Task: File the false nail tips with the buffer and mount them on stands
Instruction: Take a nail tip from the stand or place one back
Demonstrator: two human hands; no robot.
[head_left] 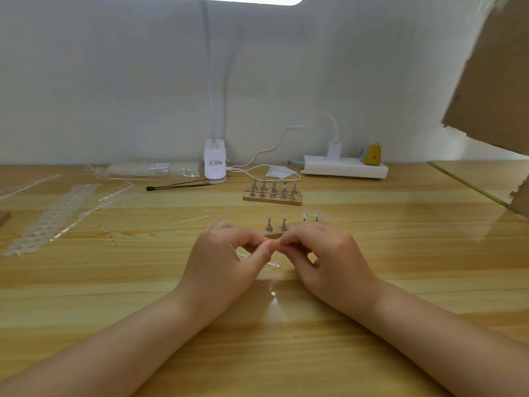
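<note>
Both hands meet above the surface (286, 339): left hand (226, 262) and right hand (323, 259) pinch something tiny, probably a nail tip, close to the stands (276, 224) for mounting.

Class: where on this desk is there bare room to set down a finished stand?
Bare wood lies right of the right hand, below the power strip, and along the near edge. Crowded: plastic strips at left and the stand rack ahead.
</note>
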